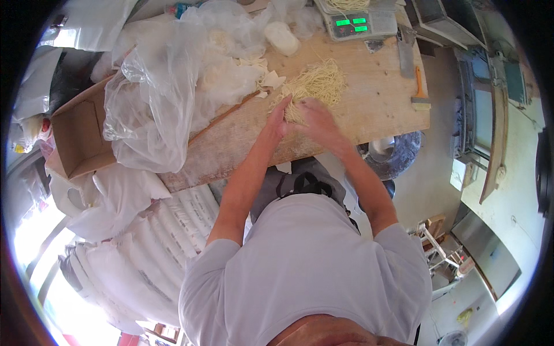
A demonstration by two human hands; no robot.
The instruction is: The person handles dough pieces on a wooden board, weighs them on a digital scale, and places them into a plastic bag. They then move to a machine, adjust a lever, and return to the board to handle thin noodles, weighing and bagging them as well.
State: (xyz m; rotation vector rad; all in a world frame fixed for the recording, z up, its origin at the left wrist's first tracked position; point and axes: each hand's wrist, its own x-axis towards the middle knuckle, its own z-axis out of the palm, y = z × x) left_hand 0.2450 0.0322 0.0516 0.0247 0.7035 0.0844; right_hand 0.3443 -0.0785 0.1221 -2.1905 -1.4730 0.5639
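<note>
A loose pile of thin, pale yellow noodles (322, 82) lies on the floured wooden table (368, 104). At the pile's near edge, my left hand (280, 119) touches the noodles with its thumb and fingers raised. My right hand (318, 119) is blurred and close beside it, over the same edge; its fingers are partly hidden, so its grip cannot be made out. More noodles (346, 4) rest on a digital scale (363, 26) with green displays at the table's far side. A pale rounded lump (282, 39) sits between the scale and clear plastic sheeting.
Clear plastic bags (160, 86) cover the table's left part, beside an open cardboard box (82, 134). A thin wooden stick (229, 114) lies left of my hands. A metal scraper (406, 52) and an orange-handled brush (420, 88) lie right. Below the table's right edge stands a metal basin (404, 155).
</note>
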